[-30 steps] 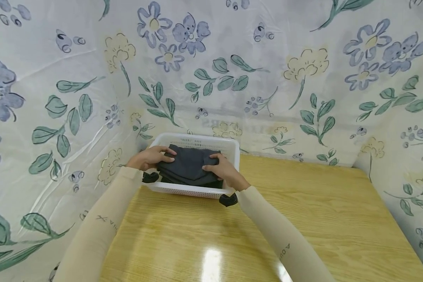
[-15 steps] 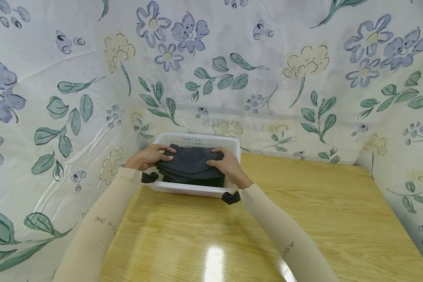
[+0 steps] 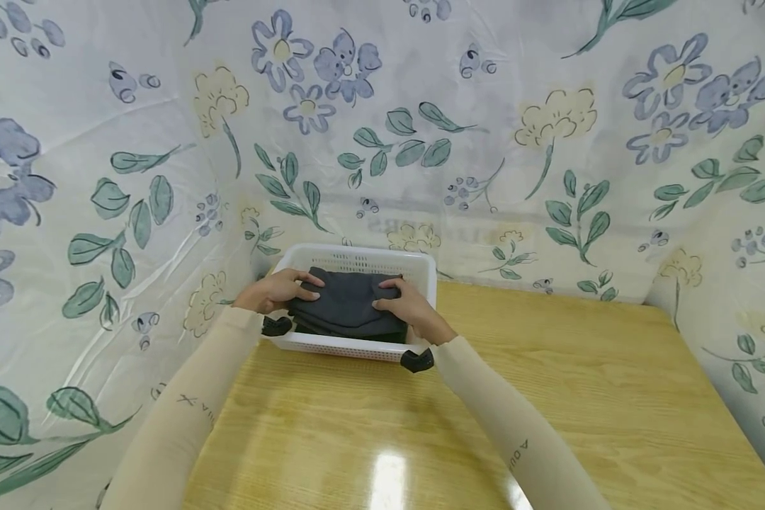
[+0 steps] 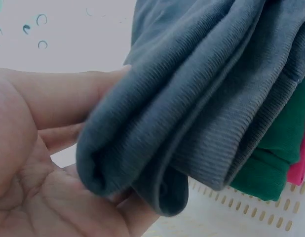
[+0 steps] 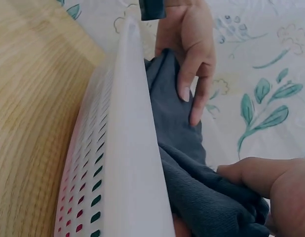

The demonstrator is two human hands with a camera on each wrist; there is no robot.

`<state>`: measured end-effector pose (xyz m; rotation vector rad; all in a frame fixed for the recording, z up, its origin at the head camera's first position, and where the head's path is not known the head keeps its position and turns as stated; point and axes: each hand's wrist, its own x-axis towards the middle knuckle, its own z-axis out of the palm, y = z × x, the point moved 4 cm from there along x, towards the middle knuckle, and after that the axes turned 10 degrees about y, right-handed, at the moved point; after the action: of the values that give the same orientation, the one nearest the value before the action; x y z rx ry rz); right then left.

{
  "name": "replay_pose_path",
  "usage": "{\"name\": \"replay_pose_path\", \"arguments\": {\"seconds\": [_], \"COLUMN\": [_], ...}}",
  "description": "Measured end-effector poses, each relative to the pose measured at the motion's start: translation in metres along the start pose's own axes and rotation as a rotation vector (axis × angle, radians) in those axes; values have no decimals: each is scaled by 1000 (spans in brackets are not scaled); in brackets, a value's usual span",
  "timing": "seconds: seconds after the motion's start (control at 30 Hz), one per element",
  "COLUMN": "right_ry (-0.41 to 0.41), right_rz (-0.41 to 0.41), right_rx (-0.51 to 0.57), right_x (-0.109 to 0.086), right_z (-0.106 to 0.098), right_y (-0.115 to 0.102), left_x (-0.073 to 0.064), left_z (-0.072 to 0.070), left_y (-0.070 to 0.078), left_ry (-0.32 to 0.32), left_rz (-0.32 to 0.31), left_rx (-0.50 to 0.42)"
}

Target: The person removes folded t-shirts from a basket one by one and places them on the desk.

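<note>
A folded dark grey ribbed garment [image 3: 347,303] lies at the top inside a white plastic basket [image 3: 344,346]. My left hand [image 3: 273,292] grips its left end, thumb on top and fingers under the folded layers in the left wrist view. At the opposite end, my right hand [image 3: 416,310] holds the garment between thumb and fingers. Beneath it, a green folded cloth [image 4: 266,170] and a bright pink cloth [image 4: 301,160] show in the left wrist view. The grey layers hide most of both.
The basket stands on a wooden table [image 3: 548,382], close to the back and left walls. Flower-print fabric [image 3: 484,163] covers the walls around. The table stretches away to the right and front. Each wrist wears a black camera mount [image 3: 417,360].
Both hands stay on the grey garment. Its front edge lifted slightly half a second ago, showing more dark cloth below, and is lower again now. The right hand shifted a little to the right.
</note>
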<state>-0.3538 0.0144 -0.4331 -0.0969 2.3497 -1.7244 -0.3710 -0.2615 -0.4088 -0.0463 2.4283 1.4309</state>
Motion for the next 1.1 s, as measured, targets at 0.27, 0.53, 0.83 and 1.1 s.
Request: {"name": "replay_pose_path", "arguments": {"seconds": [0.27,0.53,0.83,1.1], "right_ry": [43,60,45,54], "right_rz": [-37,-88,-129,-124], "right_rx": [-14,-40,10,21], "right_x": [1,-3,-11,-16], "right_z": [-5,-12,-29,-40], "right_y": [-6,-8,-12,-9], "left_x": [3,-5,-11,-18], "left_z": [-3,-4,-2,5], "left_y": [6,13,20,28], "left_ry": [36,47,64,41], "left_rz": [23,36,75,108], "left_rx": [22,39,62,56]}}
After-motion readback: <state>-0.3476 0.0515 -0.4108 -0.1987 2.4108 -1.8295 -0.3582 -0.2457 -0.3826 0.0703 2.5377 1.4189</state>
